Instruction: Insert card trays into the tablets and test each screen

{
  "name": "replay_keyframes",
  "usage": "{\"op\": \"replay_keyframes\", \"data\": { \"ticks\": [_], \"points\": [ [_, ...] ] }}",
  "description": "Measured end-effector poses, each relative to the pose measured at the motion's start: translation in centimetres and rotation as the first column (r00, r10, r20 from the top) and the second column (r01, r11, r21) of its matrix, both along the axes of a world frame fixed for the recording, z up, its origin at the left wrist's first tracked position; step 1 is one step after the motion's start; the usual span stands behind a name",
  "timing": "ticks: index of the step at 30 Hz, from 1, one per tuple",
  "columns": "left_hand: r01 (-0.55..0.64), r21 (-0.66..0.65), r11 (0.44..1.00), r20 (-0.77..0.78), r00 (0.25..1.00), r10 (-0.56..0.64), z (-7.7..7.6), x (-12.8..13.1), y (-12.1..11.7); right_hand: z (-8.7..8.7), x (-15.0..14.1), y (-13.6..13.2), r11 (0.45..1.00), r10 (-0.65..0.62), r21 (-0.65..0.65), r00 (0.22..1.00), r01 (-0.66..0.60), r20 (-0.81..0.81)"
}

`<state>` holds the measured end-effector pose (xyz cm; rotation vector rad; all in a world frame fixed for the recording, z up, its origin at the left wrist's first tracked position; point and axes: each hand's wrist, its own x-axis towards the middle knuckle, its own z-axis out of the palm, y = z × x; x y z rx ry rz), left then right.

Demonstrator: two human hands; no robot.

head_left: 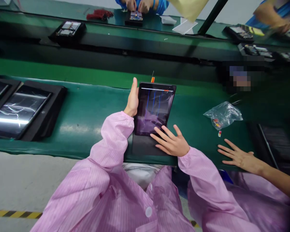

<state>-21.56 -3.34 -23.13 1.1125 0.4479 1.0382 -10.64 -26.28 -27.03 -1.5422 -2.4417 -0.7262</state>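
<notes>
A black tablet point(155, 108) with a dark glossy screen is tilted up over a flat black pad point(145, 146) on the green belt. My left hand point(132, 99) grips its left edge, thumb pointing up along the frame. My right hand point(170, 141) lies open with spread fingers at the tablet's lower right corner, fingertips touching the screen. A small orange tab point(152, 79) shows just behind the tablet's top edge.
Two black trays with tablets point(19, 108) lie on the belt at left. A clear plastic bag of small parts point(222, 114) lies at right, a co-worker's open hand point(238, 157) near it. Other people work across the far belt point(135, 32), where more trays sit.
</notes>
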Motion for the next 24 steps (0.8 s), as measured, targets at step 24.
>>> {"op": "replay_keyframes", "data": {
  "ticks": [24],
  "points": [
    [0.021, -0.052, 0.998, 0.094, 0.995, -0.016, 0.0, 0.0, 0.3, -0.1, 0.4, 2.5, 0.98, 0.171, 0.108, 0.985, -0.17, -0.005]
  ]
}}
